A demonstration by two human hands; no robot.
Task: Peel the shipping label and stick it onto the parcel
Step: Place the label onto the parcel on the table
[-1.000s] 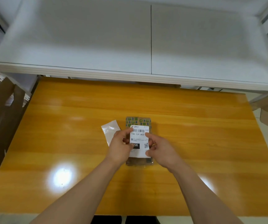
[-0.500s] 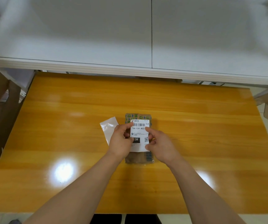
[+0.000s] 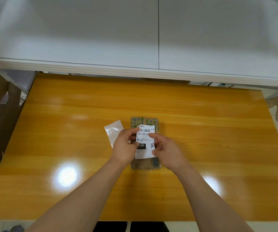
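— Label [image 3: 144, 141]?
— Over the parcel [image 3: 144, 164]; left hand [image 3: 125, 148] pinches its left edge, right hand [image 3: 166, 153] its right edge.
— Parcel?
— Flat on the surface [image 3: 218, 139]; backing [image 3: 114, 131] just left of it.

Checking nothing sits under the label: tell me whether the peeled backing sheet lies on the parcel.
No, the backing sheet lies on the table beside the parcel, on its left.

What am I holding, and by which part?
The label, pinched at its side edges: left hand on the left edge, right hand on the right.
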